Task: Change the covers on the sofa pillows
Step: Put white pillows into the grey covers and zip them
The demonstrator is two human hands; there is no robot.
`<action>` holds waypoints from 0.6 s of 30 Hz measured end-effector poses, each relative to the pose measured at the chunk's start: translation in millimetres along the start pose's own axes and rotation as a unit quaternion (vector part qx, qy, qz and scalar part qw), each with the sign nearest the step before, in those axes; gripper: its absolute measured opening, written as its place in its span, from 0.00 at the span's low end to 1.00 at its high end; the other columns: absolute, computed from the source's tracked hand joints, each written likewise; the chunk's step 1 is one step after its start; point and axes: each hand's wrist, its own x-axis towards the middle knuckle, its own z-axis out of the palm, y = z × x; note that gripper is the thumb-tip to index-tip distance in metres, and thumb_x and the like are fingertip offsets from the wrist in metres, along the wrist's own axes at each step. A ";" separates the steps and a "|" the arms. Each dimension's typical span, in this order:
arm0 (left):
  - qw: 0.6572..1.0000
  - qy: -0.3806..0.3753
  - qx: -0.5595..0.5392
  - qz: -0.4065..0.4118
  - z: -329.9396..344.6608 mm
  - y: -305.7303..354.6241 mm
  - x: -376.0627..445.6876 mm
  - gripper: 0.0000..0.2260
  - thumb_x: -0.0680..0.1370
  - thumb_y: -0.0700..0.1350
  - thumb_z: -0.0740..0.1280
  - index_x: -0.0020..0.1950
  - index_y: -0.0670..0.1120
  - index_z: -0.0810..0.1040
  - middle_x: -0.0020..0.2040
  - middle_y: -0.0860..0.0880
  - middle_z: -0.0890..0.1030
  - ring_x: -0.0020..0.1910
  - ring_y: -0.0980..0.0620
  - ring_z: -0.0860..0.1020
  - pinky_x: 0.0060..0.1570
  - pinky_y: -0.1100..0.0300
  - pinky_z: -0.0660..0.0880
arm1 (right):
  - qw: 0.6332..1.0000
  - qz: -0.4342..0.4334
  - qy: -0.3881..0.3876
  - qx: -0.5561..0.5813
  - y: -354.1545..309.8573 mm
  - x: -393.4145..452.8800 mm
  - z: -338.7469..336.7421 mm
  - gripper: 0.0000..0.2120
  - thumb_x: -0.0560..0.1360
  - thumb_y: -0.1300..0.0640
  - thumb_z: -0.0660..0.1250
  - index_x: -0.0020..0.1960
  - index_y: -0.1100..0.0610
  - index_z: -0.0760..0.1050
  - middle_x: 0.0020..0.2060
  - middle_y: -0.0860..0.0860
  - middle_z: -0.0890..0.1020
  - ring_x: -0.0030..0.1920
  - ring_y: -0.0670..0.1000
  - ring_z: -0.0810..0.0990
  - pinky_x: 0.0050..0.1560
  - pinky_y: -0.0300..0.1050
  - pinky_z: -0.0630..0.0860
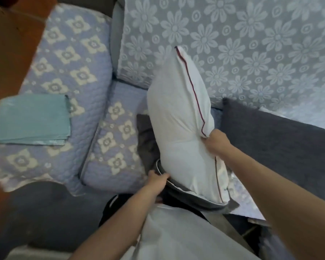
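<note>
At the centre of the frame a white pillow insert (178, 117) with dark red piping is standing nearly upright, its lower end sitting inside the open mouth of a dark grey pillow cover (148, 145), most of its length standing out above it. That cover is bunching around the insert's base and trailing along its left side. Just right of centre, the right hand (217, 141) is pinching the insert's piped edge, fingers curled tight on the fabric. Lower and left of it, the left hand (158, 178) is gripping the cover's rim, fingers hooking over the zipped opening, touching the insert's bottom. At the right of the frame a second dark grey pillow (278, 145) is lying on the sofa seat, just beside the insert. At the left of the frame folded teal covers (31, 121) are resting on the sofa arm (64, 59), which is wearing a lilac quilted throw, well apart from both hands.
</note>
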 end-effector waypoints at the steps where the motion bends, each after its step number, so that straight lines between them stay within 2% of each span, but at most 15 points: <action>1: 1.000 0.010 0.002 -0.006 10.6 0.2 4.7 0.32 0.74 0.49 0.71 0.74 0.43 0.64 0.65 0.41 0.76 0.57 0.42 0.78 0.43 0.54 0.78 | 1.000 0.002 0.001 -0.009 6.1 1.5 4.7 0.17 0.82 0.53 0.62 0.65 0.63 0.74 0.61 0.61 0.79 0.60 0.63 0.77 0.51 0.47 0.71; 2: 1.000 0.012 0.010 -0.014 22.9 -1.3 9.2 0.33 0.75 0.48 0.71 0.76 0.43 0.61 0.67 0.41 0.75 0.59 0.41 0.77 0.44 0.55 0.76 | 1.000 0.004 0.002 -0.018 15.2 2.0 7.3 0.16 0.82 0.53 0.62 0.64 0.63 0.75 0.59 0.61 0.80 0.59 0.63 0.78 0.49 0.46 0.70; 4: 0.997 0.030 0.072 -0.013 33.0 -2.9 20.9 0.36 0.75 0.46 0.71 0.78 0.42 0.57 0.71 0.39 0.72 0.64 0.39 0.75 0.50 0.57 0.72 | 1.000 -0.003 0.000 -0.022 28.5 0.8 6.4 0.15 0.82 0.53 0.62 0.61 0.63 0.76 0.57 0.60 0.81 0.56 0.63 0.79 0.47 0.44 0.69; 5: 0.994 0.038 0.106 -0.015 33.7 -2.9 25.9 0.36 0.75 0.45 0.71 0.78 0.41 0.57 0.72 0.39 0.71 0.66 0.39 0.75 0.53 0.59 0.72 | 1.000 -0.008 -0.004 -0.023 33.3 -1.4 4.0 0.15 0.82 0.53 0.62 0.61 0.63 0.77 0.56 0.59 0.81 0.56 0.62 0.79 0.47 0.45 0.69; 7: 0.982 0.052 0.179 -0.022 37.0 -5.0 44.5 0.29 0.72 0.45 0.70 0.72 0.40 0.67 0.67 0.39 0.76 0.62 0.39 0.78 0.57 0.56 0.77 | 1.000 -0.010 -0.007 -0.017 45.6 -5.1 -2.8 0.14 0.82 0.55 0.61 0.60 0.63 0.77 0.56 0.58 0.81 0.55 0.62 0.79 0.48 0.45 0.70; 8: 0.974 0.054 0.220 -0.017 35.3 -4.6 50.6 0.23 0.72 0.45 0.68 0.66 0.40 0.73 0.63 0.40 0.79 0.58 0.40 0.80 0.56 0.53 0.79 | 1.000 -0.015 -0.011 -0.017 50.2 -7.5 -4.3 0.13 0.81 0.56 0.61 0.60 0.62 0.77 0.56 0.58 0.81 0.55 0.61 0.79 0.48 0.45 0.70; 10: 0.954 0.051 0.295 0.002 35.5 3.5 54.6 0.14 0.76 0.46 0.64 0.58 0.41 0.78 0.58 0.40 0.82 0.54 0.41 0.81 0.53 0.53 0.79 | 0.999 -0.028 -0.011 -0.024 59.3 -12.8 -10.5 0.13 0.81 0.58 0.61 0.61 0.61 0.78 0.56 0.57 0.81 0.55 0.60 0.79 0.49 0.46 0.72; 12: 0.928 0.077 0.364 0.029 26.1 18.2 51.1 0.15 0.79 0.49 0.62 0.59 0.43 0.79 0.60 0.41 0.81 0.58 0.41 0.80 0.54 0.54 0.76 | 0.999 -0.044 -0.004 -0.029 69.0 -20.1 -15.5 0.12 0.81 0.58 0.61 0.60 0.61 0.78 0.56 0.56 0.81 0.54 0.59 0.80 0.52 0.49 0.76; 14: 0.899 0.140 0.411 0.059 4.0 32.3 54.5 0.17 0.78 0.51 0.61 0.62 0.45 0.79 0.63 0.42 0.80 0.61 0.41 0.79 0.58 0.52 0.75 | 0.994 -0.100 0.019 -0.031 77.7 -36.5 -23.1 0.12 0.80 0.59 0.60 0.61 0.59 0.77 0.56 0.54 0.81 0.53 0.57 0.80 0.55 0.52 0.77; 16: 0.883 0.171 0.429 0.078 -25.4 47.1 61.1 0.18 0.77 0.51 0.61 0.64 0.46 0.77 0.61 0.44 0.80 0.58 0.42 0.80 0.56 0.53 0.76 | 0.984 -0.167 0.051 -0.030 86.7 -53.7 -28.8 0.13 0.80 0.61 0.61 0.63 0.58 0.77 0.56 0.52 0.80 0.54 0.55 0.79 0.53 0.48 0.75; 18: 0.892 0.131 0.420 0.104 -50.3 59.7 63.0 0.19 0.75 0.50 0.63 0.65 0.45 0.75 0.56 0.44 0.80 0.50 0.45 0.80 0.49 0.56 0.77 | 0.983 -0.169 0.066 -0.012 98.4 -63.8 -28.5 0.13 0.79 0.61 0.62 0.62 0.56 0.78 0.55 0.51 0.80 0.52 0.53 0.78 0.50 0.45 0.72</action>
